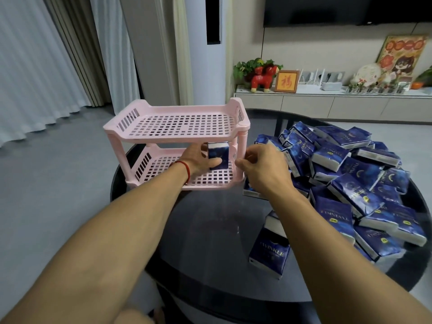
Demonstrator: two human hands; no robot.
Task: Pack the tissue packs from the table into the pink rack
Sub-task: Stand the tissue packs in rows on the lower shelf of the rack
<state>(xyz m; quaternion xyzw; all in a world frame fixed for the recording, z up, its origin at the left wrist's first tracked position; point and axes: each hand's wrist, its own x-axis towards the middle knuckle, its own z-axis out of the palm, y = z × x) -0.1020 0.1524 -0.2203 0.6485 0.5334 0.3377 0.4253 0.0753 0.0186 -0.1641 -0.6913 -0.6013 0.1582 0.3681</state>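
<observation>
A pink two-tier rack [177, 123] stands on the far left part of the round dark glass table [210, 220]. Its top shelf holds nothing. My left hand [198, 160] reaches into the lower shelf and grips a dark blue tissue pack [218, 154], held upright at the shelf's right end. Just right of the rack's front right post, my right hand [261, 167] has its fingers loosely curled, and I see nothing in them. A large heap of blue tissue packs [350, 178] covers the right side of the table. One pack [268, 253] lies nearer me.
A low TV cabinet [327, 101] runs along the far wall with a red toy horse [263, 78], plants and framed pictures. Curtains hang at the left. A tall white air conditioner [210, 43] stands behind the rack. Grey floor surrounds the table.
</observation>
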